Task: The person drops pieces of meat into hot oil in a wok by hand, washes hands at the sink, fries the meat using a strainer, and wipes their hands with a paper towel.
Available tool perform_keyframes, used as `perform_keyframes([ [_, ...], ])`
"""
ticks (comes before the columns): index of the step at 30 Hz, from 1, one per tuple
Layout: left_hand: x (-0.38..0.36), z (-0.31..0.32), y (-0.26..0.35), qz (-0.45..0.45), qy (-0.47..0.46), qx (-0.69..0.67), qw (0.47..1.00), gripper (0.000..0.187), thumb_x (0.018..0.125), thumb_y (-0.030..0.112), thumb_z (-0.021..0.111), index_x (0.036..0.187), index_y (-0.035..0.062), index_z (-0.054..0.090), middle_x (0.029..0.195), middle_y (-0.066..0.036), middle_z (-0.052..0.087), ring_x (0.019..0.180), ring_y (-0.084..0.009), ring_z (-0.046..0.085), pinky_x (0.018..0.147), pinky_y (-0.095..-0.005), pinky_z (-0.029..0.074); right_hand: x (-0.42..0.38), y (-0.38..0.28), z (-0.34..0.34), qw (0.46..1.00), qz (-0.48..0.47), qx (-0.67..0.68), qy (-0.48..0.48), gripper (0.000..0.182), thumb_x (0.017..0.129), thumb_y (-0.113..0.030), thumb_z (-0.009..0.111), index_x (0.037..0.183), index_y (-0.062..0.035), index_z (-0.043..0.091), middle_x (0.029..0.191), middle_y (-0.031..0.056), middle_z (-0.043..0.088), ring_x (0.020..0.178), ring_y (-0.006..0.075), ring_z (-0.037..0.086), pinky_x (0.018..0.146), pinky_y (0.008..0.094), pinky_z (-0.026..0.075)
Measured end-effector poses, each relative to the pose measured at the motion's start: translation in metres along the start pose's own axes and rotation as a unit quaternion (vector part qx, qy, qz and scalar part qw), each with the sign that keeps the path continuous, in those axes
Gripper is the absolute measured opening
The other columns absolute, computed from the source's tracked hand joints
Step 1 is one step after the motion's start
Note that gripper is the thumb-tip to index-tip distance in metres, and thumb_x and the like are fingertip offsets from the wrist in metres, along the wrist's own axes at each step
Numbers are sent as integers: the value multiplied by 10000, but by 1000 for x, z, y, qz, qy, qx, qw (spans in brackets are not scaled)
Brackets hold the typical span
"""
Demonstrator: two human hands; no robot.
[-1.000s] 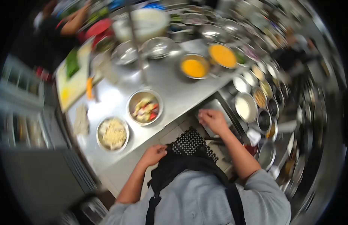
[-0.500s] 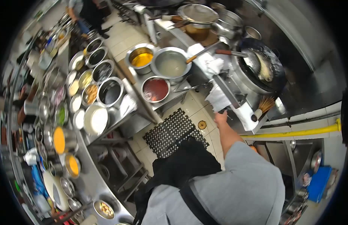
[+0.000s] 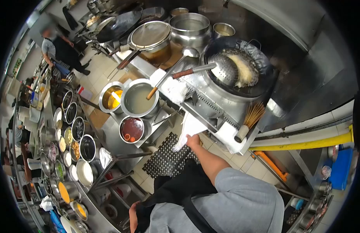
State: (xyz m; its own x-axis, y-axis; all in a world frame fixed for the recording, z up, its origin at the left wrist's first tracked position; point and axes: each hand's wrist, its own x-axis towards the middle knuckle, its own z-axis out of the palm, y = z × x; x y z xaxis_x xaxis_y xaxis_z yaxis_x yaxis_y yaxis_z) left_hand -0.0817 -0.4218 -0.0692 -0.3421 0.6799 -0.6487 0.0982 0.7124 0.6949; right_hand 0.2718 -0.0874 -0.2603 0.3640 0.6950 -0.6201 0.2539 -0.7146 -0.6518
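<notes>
My right hand point(image 3: 193, 141) is closed on the lower part of a white cloth point(image 3: 190, 126) at the front edge of the stove. Above it, a wok point(image 3: 261, 52) holds bubbling oil with a long, pale golden piece of food point(image 3: 242, 68) frying in it. A perforated skimmer point(image 3: 225, 70) rests in the wok, its handle pointing left over the rim. A ladle point(image 3: 164, 77) with a wooden handle lies beside it. My left hand point(image 3: 133, 215) shows only partly at the lower left, beside the black apron; its fingers are hidden.
A bamboo brush point(image 3: 253, 118) sits at the stove's front corner. Pots of yellow liquid point(image 3: 111, 97), cloudy water point(image 3: 140, 98) and red sauce point(image 3: 131, 129) stand to the left. Several ingredient bowls line the counter point(image 3: 95, 202). Another person point(image 3: 59, 50) stands at the far left.
The view has swung toward the stove, so the wok and pots appear further left. The cloth now hangs stretched from my right hand, and part of my left arm or hand has come into view.
</notes>
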Motion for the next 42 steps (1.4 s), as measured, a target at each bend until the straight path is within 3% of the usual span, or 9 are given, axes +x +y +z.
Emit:
perform_keyframes([
  [6,21,48,109,-6,-25,17,1000,240,866,20,558,1093,-48,598,988,-94,654,873,-145,613,793,-260,479,11,6,-5,988,-17,-80,128,373,709,-296,650,811,63,661,803,261,656,798,378,658,700,435,511],
  [9,48,57,151,66,-49,9,997,248,862,48,609,1089,-52,589,982,-104,653,850,-137,616,752,-252,488,86,96,52,976,42,70,-202,492,777,-210,666,1179,17,496,1070,172,530,856,336,607,636,434,537],
  [12,101,62,169,97,-69,-10,993,298,849,67,634,1117,-52,583,953,-95,661,856,-141,619,760,-269,498,-51,-91,5,908,217,54,-355,794,790,-427,685,1410,-87,324,1513,152,167,1024,402,567,823,503,498],
  [15,157,67,196,124,-131,-67,981,311,848,80,649,1122,-51,583,995,-104,661,870,-149,620,790,-274,500,-74,-207,39,826,145,197,-508,982,809,-606,577,1416,58,183,1443,219,307,1332,297,327,1073,426,304],
  [21,248,75,273,154,-242,-45,957,348,853,74,640,1163,-57,551,1052,-113,649,959,-160,610,836,-269,491,-114,-419,83,678,96,467,-559,725,834,-596,549,1198,17,419,1179,213,550,1119,326,547,933,459,454],
  [29,304,112,332,121,-395,-7,911,360,857,92,622,1182,-39,538,1082,-106,635,944,-165,613,825,-287,484,-98,-437,-10,858,-152,467,-150,90,917,-148,497,919,-60,516,589,-2,443,386,108,373,343,255,291],
  [35,298,139,350,129,-429,46,893,324,876,95,601,1168,-29,534,1073,-104,631,898,-176,628,752,-284,486,-111,-278,-226,871,-316,114,359,543,802,61,511,1318,-104,468,901,91,608,681,93,543,659,268,480],
  [37,297,151,351,133,-438,45,888,322,877,95,605,1166,-31,535,1069,-106,631,901,-173,625,757,-281,486,-100,-226,-296,782,-328,-60,526,430,868,-39,461,1291,-118,470,955,193,660,807,344,643,737,387,495],
  [42,277,193,363,188,-467,68,861,334,872,77,621,1174,-35,535,1047,-91,632,914,-142,604,806,-264,482,-65,-157,-373,818,-87,-57,565,467,825,-79,456,1290,-119,474,1002,276,620,982,437,579,856,483,457],
])
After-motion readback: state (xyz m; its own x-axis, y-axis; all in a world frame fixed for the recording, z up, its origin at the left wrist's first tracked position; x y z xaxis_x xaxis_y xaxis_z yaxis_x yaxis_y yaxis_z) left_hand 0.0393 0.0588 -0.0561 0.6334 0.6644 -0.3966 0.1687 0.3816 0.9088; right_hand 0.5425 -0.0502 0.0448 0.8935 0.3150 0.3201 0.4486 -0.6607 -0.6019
